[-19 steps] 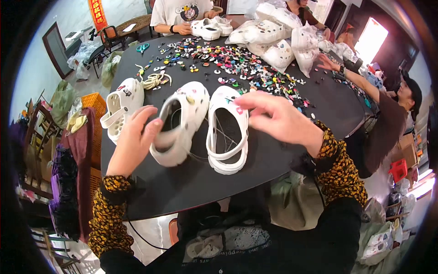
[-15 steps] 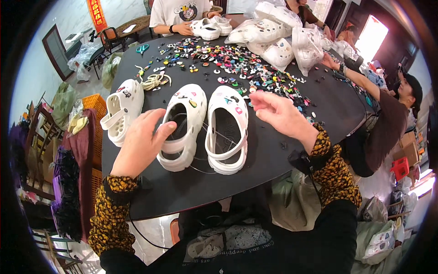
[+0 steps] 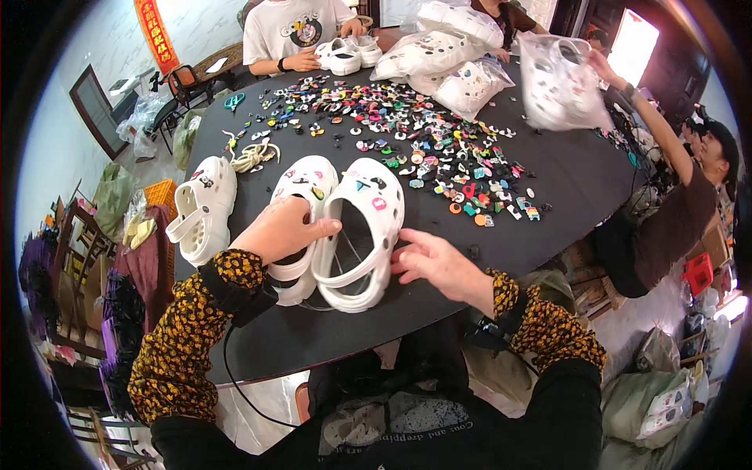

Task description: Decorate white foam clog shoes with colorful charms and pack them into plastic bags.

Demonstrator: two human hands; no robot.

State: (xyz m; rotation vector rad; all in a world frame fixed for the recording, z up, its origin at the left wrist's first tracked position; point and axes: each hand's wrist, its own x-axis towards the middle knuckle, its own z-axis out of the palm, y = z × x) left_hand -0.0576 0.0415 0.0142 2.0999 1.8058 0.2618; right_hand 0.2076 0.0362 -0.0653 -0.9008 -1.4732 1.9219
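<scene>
Left hand (image 3: 283,229) laid over 2 white clogs on the round black table (image 3: 580,196), fingers curled down across the left clog (image 3: 301,227) and reaching the inner rim of the right clog (image 3: 359,235), gripping the pair side by side. Right hand (image 3: 435,262) open just beside the right clog, fingertips (image 3: 403,235) touching its outer wall, palm turned toward the shoe, holding nothing. Both clogs lying near the table's front edge, toes pointing away, heel straps toward the body, small coloured charms pressed into the uppers. 1 more white clog (image 3: 202,207) lying apart at the left rim of the table. A coil of pale cord (image 3: 252,154) behind it. A wide scatter of coloured shoe charms (image 3: 423,145) spread over the middle of the table, well apart from the hands. Clear bags of white clogs (image 3: 446,55) stacked at the far side. Another pair of white clogs (image 3: 345,55) in front of a person in a white shirt (image 3: 294,31) opposite. At the right, another person's arm (image 3: 654,133) lifting a clear bag (image 3: 560,82) over the table.
</scene>
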